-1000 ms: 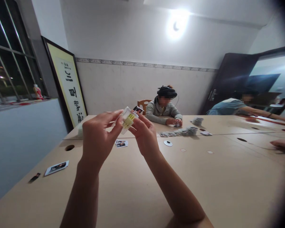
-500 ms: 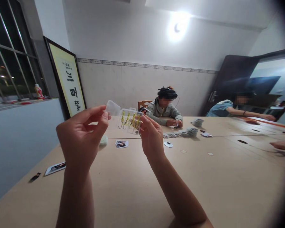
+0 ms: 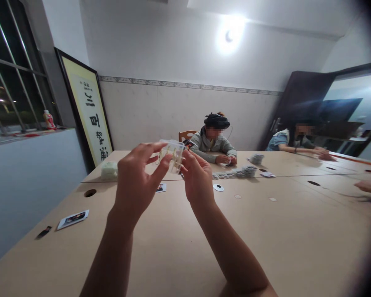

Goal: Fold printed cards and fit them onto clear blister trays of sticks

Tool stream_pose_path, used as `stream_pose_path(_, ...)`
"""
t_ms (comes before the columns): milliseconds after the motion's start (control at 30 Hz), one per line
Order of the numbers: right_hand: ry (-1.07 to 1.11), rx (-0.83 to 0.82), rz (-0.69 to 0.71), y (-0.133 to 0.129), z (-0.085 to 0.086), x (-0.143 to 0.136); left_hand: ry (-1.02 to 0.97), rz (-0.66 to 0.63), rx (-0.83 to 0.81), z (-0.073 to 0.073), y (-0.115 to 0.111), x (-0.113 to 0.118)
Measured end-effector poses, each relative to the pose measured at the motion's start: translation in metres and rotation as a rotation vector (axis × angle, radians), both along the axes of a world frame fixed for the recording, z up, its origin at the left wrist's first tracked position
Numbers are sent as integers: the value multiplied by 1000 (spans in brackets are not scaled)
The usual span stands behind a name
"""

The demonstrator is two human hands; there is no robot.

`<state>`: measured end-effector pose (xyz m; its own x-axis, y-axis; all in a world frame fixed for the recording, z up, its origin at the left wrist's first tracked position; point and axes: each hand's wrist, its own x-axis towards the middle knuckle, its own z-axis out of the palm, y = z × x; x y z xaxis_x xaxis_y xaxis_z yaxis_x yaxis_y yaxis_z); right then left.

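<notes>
I hold a small clear plastic box [image 3: 177,145] up in front of me, above the table. Inside it are fish hooks [image 3: 174,152] with yellow-green parts, partly covered by my fingers. My left hand [image 3: 137,177] grips the box from the left, thumb across its near face and fingers at the top edge. From the right, my right hand [image 3: 198,178] pinches the box's right side. The lid appears folded over the box; whether it is latched I cannot tell. Behind my left hand a printed card [image 3: 162,188] lies partly hidden.
Across the table [image 3: 173,247] sits a person [image 3: 213,140], beside stacks of small clear boxes [image 3: 247,171]. Another person [image 3: 292,140] is farther right. A pale green pack [image 3: 109,170], a cable hole [image 3: 90,193] and a white-bordered card stack [image 3: 73,219] are at left.
My left hand has moved right, swinging the open lid over onto the box, and now grips the box. My right hand stays in place. The person at far right has drawn their arm back.
</notes>
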<state>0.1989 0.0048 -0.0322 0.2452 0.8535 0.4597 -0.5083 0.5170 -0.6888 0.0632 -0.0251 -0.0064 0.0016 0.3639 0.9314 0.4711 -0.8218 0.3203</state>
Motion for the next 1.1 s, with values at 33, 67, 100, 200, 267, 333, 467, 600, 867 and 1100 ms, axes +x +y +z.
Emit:
stream_pose_path(33,-1,3,-5,-1,0,0,49,6,11,0,1,3)
stream_pose_path(67,-4,8,-8,-1,0,1,96,27,27,-1,3,5)
stream_pose_path(100,-10,14,-8,-2,0,1,130,55,39,-2,5,7)
stream_pose_path(200,-36,28,-9,-4,0,3,106,97,-8,-8,13,10)
stream_pose_path(267,-42,32,-7,-5,0,2,11,28,-88,-13,19,12)
stream_pose_path(333,-26,29,-3,-5,0,1,-91,-79,-161,-17,25,15)
stream_pose_path(467,-26,77,-4,-4,0,-2,-252,-224,-293,-16,27,20)
stream_pose_path(600,-134,159,-65,-3,-1,1,-379,-371,-376,-9,23,19)
stream_pose_path(867,-272,224,-153,-5,-2,6,-491,-469,-454,-6,24,15)
stream_pose_path(1100,-384,286,-328,-5,-6,4,-603,-546,-564,-6,22,18)
